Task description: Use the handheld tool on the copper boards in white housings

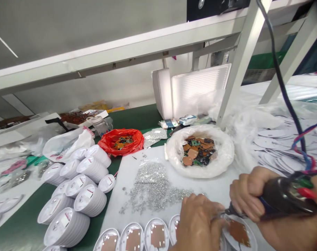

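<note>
My right hand (251, 193) is wrapped round a dark electric screwdriver (280, 197), which lies nearly level with its tip to the left. The fingers of my left hand (199, 221) are closed near that tip; what they pinch, if anything, is hidden and blurred. Below the tip is a white round housing (253, 232) with a brown board (238, 233) in it. More white housings (157, 235) with brown boards line the front edge, some partly covered by my left hand. Behind my left hand, small silvery screws (153, 190) lie in a loose heap.
A white plastic bag (223, 157) and a red bag (136, 139) hold brown and green boards. Stacked white round housings (69, 226) stand on the left. A black cable (278, 66) hangs at right before a shelf post (237, 62). Flat white discs (276, 146) lie at far right.
</note>
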`<action>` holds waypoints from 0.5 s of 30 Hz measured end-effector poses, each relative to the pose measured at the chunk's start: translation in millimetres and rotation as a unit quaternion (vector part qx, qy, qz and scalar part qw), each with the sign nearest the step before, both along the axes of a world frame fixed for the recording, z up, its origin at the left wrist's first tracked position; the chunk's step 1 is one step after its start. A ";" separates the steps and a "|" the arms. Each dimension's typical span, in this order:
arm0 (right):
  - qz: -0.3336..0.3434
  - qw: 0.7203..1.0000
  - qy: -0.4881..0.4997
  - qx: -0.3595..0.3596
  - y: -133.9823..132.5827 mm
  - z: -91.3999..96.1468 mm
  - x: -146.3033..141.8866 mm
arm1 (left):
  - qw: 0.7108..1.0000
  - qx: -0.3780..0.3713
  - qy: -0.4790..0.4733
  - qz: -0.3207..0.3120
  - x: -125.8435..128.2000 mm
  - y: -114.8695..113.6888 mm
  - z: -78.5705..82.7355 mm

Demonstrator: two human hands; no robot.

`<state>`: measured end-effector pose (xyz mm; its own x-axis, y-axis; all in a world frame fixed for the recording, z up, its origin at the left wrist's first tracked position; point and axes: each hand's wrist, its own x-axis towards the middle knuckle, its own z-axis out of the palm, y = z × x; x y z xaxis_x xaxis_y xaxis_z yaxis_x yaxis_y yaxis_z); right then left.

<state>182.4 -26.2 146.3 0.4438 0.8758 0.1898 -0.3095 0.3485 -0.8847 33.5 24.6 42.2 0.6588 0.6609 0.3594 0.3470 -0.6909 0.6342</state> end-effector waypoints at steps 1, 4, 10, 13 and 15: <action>0.005 1.000 0.000 -0.002 -2.4 -2.3 1.1 | 1.000 -0.008 -0.011 -0.004 3.1 -0.5 1.3; 0.012 1.000 0.002 -0.007 -8.3 -7.9 3.5 | 0.999 -0.022 -0.035 -0.035 7.7 -2.3 7.0; 0.035 0.998 0.042 0.015 -28.6 -13.8 17.0 | 0.988 0.094 -0.007 -0.119 13.0 -7.6 2.9; 0.108 0.989 0.088 0.056 -44.0 -18.1 30.9 | 0.981 0.135 0.026 -0.140 23.5 -15.3 -9.5; 0.170 0.975 0.119 0.085 -55.0 -18.4 38.5 | 0.978 0.146 0.025 -0.145 31.5 -22.7 -18.0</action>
<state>220.9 -81.2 127.9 0.1819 0.9449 0.2722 -0.6214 0.3250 -0.7129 65.0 2.0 24.2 0.8248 0.3180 0.4676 0.1349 -0.9137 0.3834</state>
